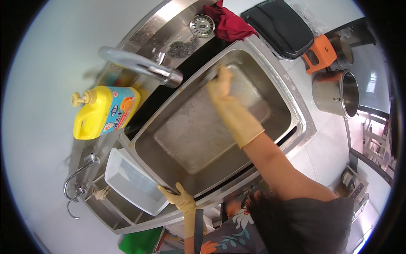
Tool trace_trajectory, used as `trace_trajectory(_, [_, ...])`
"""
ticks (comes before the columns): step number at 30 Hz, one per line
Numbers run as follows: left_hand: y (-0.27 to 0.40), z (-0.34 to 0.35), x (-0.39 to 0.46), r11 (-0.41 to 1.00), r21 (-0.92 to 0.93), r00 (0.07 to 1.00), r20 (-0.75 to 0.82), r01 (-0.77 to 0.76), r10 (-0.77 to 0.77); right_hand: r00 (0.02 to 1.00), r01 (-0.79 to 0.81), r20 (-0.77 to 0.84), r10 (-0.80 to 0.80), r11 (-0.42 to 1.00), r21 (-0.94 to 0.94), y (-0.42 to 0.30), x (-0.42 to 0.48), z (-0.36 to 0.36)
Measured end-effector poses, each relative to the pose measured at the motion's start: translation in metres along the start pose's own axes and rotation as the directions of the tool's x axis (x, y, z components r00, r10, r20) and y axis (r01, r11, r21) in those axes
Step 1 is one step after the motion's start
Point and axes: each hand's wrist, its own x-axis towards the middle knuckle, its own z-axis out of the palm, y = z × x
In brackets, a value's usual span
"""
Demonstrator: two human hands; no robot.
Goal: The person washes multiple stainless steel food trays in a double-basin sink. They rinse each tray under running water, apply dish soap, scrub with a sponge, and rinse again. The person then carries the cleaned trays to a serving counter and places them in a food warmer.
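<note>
A large rectangular stainless steel pan (pixel 203 127) rests tilted across the sink counter. My right hand (pixel 222 84), in a pale yellow rubber glove, reaches into it and presses a blurred greyish thing against the inner side near the far end; what that thing is cannot be told. My left hand (pixel 180 198), gloved alike, holds the pan's near-left rim, thumb and fingers around the edge. Past the pan are a steel wool scourer (pixel 184 47), a metal sink strainer (pixel 202 26) and a dark red cloth (pixel 231 22). Wet marks show on the pan's bottom.
A chrome faucet (pixel 142 66) arches towards the pan, beside a yellow pump bottle of detergent (pixel 106 111). A white plastic tub (pixel 133 184) sits in the left sink near a smaller curved tap (pixel 71 182). To the right stand an orange stool (pixel 322 54) and a steel pot (pixel 334 93).
</note>
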Motion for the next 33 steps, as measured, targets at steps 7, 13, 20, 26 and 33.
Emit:
trace_trajectory(7, [-0.011,0.02,-0.015,0.999,-0.035,0.999,0.034,-0.038,0.039,0.998,0.042,-0.045,-0.04,0.999,0.033,0.035,0.011,-0.007])
trace_trajectory(13, [-0.001,-0.007,-0.008,0.998,-0.06,1.0,-0.022,0.012,-0.013,0.967,0.256,0.101,-0.235,0.89,-0.378,-0.02,0.061,-0.069])
trace_trajectory(20, [0.008,-0.026,0.011,0.997,0.055,0.998,-0.015,0.056,-0.055,0.962,-0.182,-0.207,0.18,0.983,0.01,0.046,0.03,-0.005])
trace_trajectory(26, [-0.001,-0.034,0.018,0.99,0.065,0.991,-0.046,0.128,-0.125,0.98,0.156,0.118,-0.158,0.987,0.023,-0.051,-0.072,0.03])
trace_trajectory(33, [-0.021,-0.055,0.017,0.985,0.114,0.991,-0.058,0.127,-0.12,0.698,0.447,0.716,-0.03,0.799,-0.402,-0.179,-0.106,0.017])
